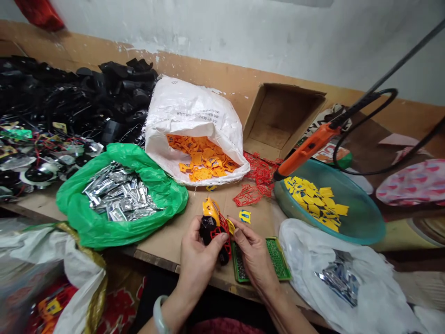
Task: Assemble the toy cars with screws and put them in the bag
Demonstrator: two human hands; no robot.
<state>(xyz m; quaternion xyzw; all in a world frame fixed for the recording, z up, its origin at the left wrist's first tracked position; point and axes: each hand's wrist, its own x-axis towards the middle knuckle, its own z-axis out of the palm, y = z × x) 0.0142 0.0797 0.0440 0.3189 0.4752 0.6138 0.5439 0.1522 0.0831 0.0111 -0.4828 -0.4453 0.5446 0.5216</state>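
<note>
My left hand [203, 257] is closed around a toy car [210, 215] with an orange shell, black parts and a red lattice piece along its side. At the car's right side, my right hand [252, 253] pinches a small yellow plastic piece [231, 226] between thumb and fingers. The piece touches or nearly touches the car; exactly how they meet is hidden by my fingers. Just beyond my right hand, a yellow part with a blue marking [245, 216] lies on the cardboard. Partly beneath that hand sits a green tray [283, 266] of small metal bits, perhaps screws.
A green bag [167, 208] holds silvery parts; a white sack [194, 104] holds orange shells. Red lattice frames [248, 195] lie near an open cardboard box [278, 120]. An orange electric screwdriver [306, 150] hangs over a teal basin [365, 213] of yellow pieces. Black parts [114, 93] are heaped left.
</note>
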